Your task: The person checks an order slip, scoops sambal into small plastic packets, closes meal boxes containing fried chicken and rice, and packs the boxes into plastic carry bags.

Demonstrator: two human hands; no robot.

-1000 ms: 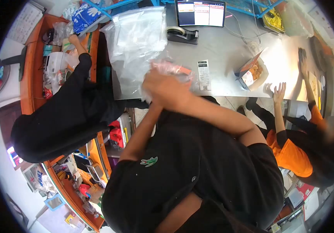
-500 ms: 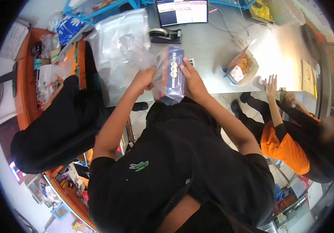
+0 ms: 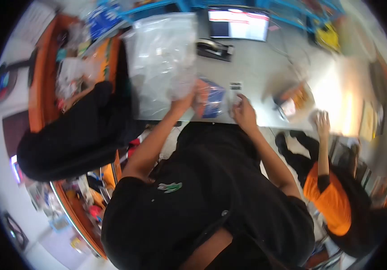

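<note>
A blue and orange box (image 3: 211, 101) in clear plastic wrap rests at the table's near edge, blurred by motion. My left hand (image 3: 183, 103) is closed on its left side, with the clear plastic bunched around the fingers. Just right of the box lies a small white label (image 3: 235, 86) with black print. My right hand (image 3: 246, 114) has its fingers curled and pinched at the label's lower end; the fingertips are slightly blurred. Large clear plastic bags (image 3: 162, 58) lie flat beyond my left hand.
A tape dispenser (image 3: 215, 49) and a lit screen (image 3: 238, 23) stand at the back. To the right sits an open carton with food (image 3: 294, 101). A co-worker in orange (image 3: 330, 198) has a hand (image 3: 322, 123) at the table edge. A dark-clothed person (image 3: 76, 130) is at left.
My right hand has let go of the box and moved right to the white label. The box has been lowered toward the table, still in my left hand. The view has shifted.
</note>
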